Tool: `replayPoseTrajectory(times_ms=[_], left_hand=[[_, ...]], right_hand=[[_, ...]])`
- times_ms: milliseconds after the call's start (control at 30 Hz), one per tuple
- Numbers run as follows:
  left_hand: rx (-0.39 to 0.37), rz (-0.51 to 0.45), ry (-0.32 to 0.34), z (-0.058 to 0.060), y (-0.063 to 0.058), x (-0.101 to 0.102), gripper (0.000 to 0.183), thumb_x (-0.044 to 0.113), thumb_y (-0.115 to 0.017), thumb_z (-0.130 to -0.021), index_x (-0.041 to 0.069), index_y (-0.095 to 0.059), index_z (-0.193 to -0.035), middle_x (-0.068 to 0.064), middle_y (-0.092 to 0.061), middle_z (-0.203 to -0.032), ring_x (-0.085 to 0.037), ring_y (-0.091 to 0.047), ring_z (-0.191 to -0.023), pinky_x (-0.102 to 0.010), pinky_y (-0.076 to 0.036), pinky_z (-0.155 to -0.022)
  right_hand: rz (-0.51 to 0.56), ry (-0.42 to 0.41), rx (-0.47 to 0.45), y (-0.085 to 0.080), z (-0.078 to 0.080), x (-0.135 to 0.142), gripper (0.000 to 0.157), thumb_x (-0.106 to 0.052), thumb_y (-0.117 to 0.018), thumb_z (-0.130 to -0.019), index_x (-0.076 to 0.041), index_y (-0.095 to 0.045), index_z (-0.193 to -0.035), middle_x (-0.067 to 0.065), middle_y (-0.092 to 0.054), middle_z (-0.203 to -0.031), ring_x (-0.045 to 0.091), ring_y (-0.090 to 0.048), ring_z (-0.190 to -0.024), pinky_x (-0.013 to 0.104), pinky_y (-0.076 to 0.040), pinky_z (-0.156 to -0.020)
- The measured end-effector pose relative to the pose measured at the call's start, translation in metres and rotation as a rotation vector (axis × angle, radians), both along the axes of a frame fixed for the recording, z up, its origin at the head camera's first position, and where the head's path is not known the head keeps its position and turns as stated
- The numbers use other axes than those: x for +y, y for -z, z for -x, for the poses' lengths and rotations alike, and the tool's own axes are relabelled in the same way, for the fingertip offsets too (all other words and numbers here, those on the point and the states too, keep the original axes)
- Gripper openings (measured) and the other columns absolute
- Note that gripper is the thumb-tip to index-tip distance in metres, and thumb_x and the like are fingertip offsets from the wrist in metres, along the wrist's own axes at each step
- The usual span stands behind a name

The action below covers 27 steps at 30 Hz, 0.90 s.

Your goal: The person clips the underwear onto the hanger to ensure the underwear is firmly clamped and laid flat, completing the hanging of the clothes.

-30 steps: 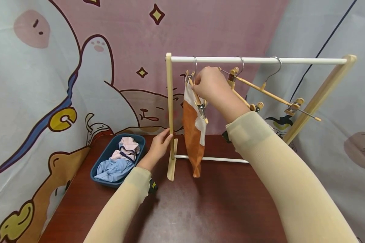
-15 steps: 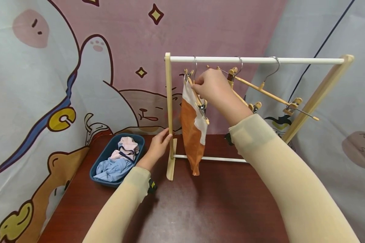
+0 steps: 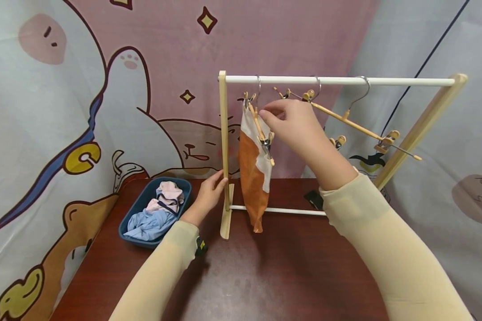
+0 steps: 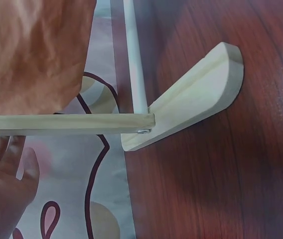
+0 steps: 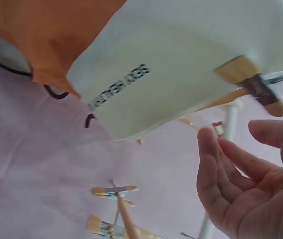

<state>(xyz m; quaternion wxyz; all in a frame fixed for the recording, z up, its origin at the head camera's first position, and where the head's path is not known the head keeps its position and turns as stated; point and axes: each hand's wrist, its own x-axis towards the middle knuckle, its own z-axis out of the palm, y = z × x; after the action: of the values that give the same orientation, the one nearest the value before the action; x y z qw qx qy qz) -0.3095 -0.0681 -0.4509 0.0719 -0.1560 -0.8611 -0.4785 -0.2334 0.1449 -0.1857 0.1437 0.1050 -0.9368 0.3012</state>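
An orange-and-white garment with dark lettering hangs from a clip hanger near the left end of the white rail. A wooden clip grips its white edge in the right wrist view. My right hand is just right of this hanger, fingers loosely bent, thumb apart from them, holding nothing. My left hand has its fingers against the wooden left post of the rack, low down. In the left wrist view the extended fingers meet the post, with the thumb away from it.
Two more clip hangers, one of them a bare hanger, hang farther right on the white rail. A blue basin with pink and light blue clothes stands on the table at left. Printed cloth hangs behind.
My right hand has let go of the garment's hanger and drawn back to the right. The left hand stays at the post.
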Motion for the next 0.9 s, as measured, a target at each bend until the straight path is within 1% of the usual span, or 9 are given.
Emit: replayPoseTrajectory(times_ms=[100, 233, 300, 400, 467, 600, 700, 800, 900], left_hand=[[0.000, -0.001, -0.011, -0.001, -0.001, 0.000, 0.047, 0.027, -0.051, -0.098, 0.005, -0.046, -0.139, -0.017, -0.050, -0.138, -0.030, -0.046, -0.129, -0.044, -0.037, -0.106], [0.016, 0.017, -0.026, -0.002, -0.004, 0.000, 0.045, 0.027, -0.053, -0.097, 0.007, -0.049, -0.137, -0.016, -0.053, -0.136, -0.029, -0.049, -0.127, -0.044, -0.039, -0.105], [0.025, 0.029, -0.034, -0.004, -0.006, -0.002, 0.045, 0.027, -0.054, -0.096, 0.010, -0.050, -0.137, -0.015, -0.054, -0.135, -0.029, -0.049, -0.126, -0.043, -0.039, -0.105], [0.046, 0.043, -0.041, -0.007, -0.009, -0.008, 0.043, 0.025, -0.056, -0.096, 0.012, -0.051, -0.137, -0.013, -0.055, -0.134, -0.028, -0.049, -0.127, -0.043, -0.038, -0.105], [0.065, 0.055, -0.039, -0.010, -0.011, -0.016, 0.043, 0.023, -0.056, -0.095, 0.012, -0.051, -0.136, -0.013, -0.056, -0.133, -0.028, -0.048, -0.127, -0.044, -0.038, -0.106], [0.106, 0.086, -0.036, -0.015, -0.016, -0.038, 0.042, 0.016, -0.057, -0.094, 0.008, -0.052, -0.135, -0.014, -0.058, -0.130, -0.029, -0.051, -0.124, -0.045, -0.038, -0.104], [0.101, 0.125, -0.047, -0.019, -0.021, -0.059, 0.043, 0.015, -0.058, -0.094, 0.006, -0.051, -0.135, -0.016, -0.057, -0.129, -0.031, -0.053, -0.119, -0.048, -0.040, -0.100], [0.072, 0.207, -0.081, -0.023, -0.024, -0.085, 0.045, 0.016, -0.057, -0.094, 0.006, -0.048, -0.137, -0.019, -0.053, -0.133, -0.035, -0.050, -0.122, -0.050, -0.038, -0.102], [0.045, 0.287, -0.125, -0.028, -0.023, -0.112, 0.047, 0.018, -0.056, -0.094, 0.006, -0.046, -0.138, -0.021, -0.048, -0.138, -0.037, -0.044, -0.127, -0.052, -0.033, -0.106]], right_hand=[[0.042, -0.024, 0.074, 0.002, -0.012, 0.001, 0.036, -0.036, -0.053, -0.095, -0.013, -0.066, -0.119, 0.006, -0.066, -0.114, 0.021, -0.063, -0.096, 0.038, -0.050, -0.081], [0.051, -0.048, 0.176, 0.008, -0.026, 0.001, 0.035, -0.034, -0.053, -0.095, -0.011, -0.065, -0.119, 0.006, -0.064, -0.111, 0.020, -0.060, -0.091, 0.036, -0.048, -0.079], [0.047, -0.061, 0.224, 0.013, -0.032, -0.001, 0.035, -0.033, -0.053, -0.095, -0.010, -0.065, -0.118, 0.006, -0.063, -0.111, 0.020, -0.059, -0.095, 0.037, -0.046, -0.083], [0.012, -0.094, 0.332, 0.021, -0.038, -0.007, 0.034, -0.032, -0.055, -0.095, -0.008, -0.066, -0.117, 0.007, -0.062, -0.116, 0.024, -0.055, -0.108, 0.041, -0.041, -0.092], [-0.042, -0.107, 0.435, 0.027, -0.042, -0.012, 0.034, -0.030, -0.057, -0.094, -0.007, -0.066, -0.116, 0.008, -0.061, -0.119, 0.026, -0.051, -0.115, 0.045, -0.037, -0.099], [-0.250, -0.082, 0.691, 0.040, -0.050, -0.023, 0.031, -0.026, -0.059, -0.091, -0.010, -0.066, -0.116, 0.009, -0.058, -0.125, 0.030, -0.045, -0.123, 0.048, -0.026, -0.108], [-0.393, -0.068, 0.866, 0.050, -0.056, -0.033, 0.029, -0.022, -0.061, -0.089, -0.010, -0.066, -0.116, 0.009, -0.058, -0.127, 0.029, -0.044, -0.126, 0.047, -0.022, -0.111], [-0.495, -0.104, 0.949, 0.060, -0.065, -0.046, 0.027, -0.015, -0.059, -0.089, -0.011, -0.066, -0.115, 0.007, -0.059, -0.128, 0.026, -0.045, -0.127, 0.047, -0.023, -0.111], [-0.587, -0.182, 0.953, 0.074, -0.074, -0.059, 0.028, -0.012, -0.053, -0.091, -0.012, -0.066, -0.116, 0.006, -0.059, -0.129, 0.025, -0.046, -0.127, 0.045, -0.025, -0.110]])
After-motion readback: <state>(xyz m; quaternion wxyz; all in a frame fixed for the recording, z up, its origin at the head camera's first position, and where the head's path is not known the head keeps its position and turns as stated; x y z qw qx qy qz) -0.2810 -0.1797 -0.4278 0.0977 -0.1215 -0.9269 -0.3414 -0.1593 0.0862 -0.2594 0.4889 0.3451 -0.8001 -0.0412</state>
